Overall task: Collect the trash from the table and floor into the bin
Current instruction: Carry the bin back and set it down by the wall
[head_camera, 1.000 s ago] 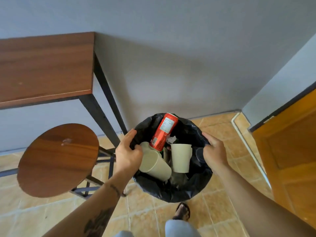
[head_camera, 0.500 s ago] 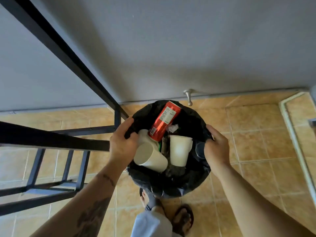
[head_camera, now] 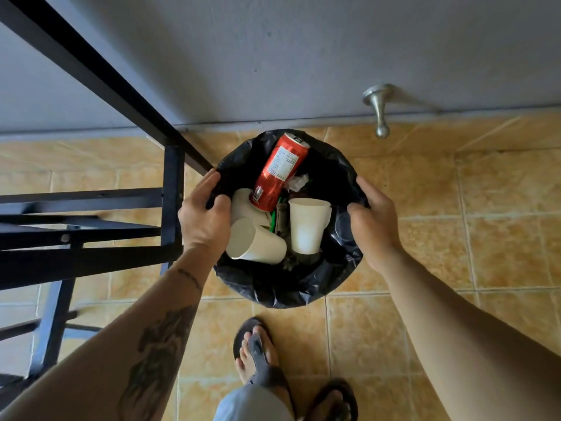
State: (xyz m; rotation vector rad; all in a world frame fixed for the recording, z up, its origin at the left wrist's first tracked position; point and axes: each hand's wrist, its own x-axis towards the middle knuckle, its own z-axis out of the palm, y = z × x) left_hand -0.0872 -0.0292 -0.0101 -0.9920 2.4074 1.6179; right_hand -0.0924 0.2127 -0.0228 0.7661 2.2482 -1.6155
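A round bin lined with a black plastic bag (head_camera: 303,287) stands on the tan tiled floor (head_camera: 501,238), close to the grey wall (head_camera: 303,56). The left hand (head_camera: 203,220) is clamped on the bin's left rim, thumb inside and fingers curled over the bag's edge. The right hand (head_camera: 375,221) grips the opposite rim in the same way, its fingers folded over the black plastic.

Inside the bin, a tall red drink can with a white label (head_camera: 279,174) leans tilted, its top toward the wall and its base resting on the cups. Below it a white paper cup lying on its side (head_camera: 256,246) has its open mouth facing lower left, touching another white cup (head_camera: 246,205) partly hidden under the can. A third white paper cup (head_camera: 306,226) stands roughly upright toward the right side. A crumpled scrap of white paper (head_camera: 299,182) sits just beside the can (something green shows between the cups, too small to identify).

To the left, the black metal frame of the table (head_camera: 171,189) stands just beside the bin. A silver metal door stop (head_camera: 379,110) juts from the wall's base. A sandalled foot (head_camera: 258,354) is planted near the bin's front.
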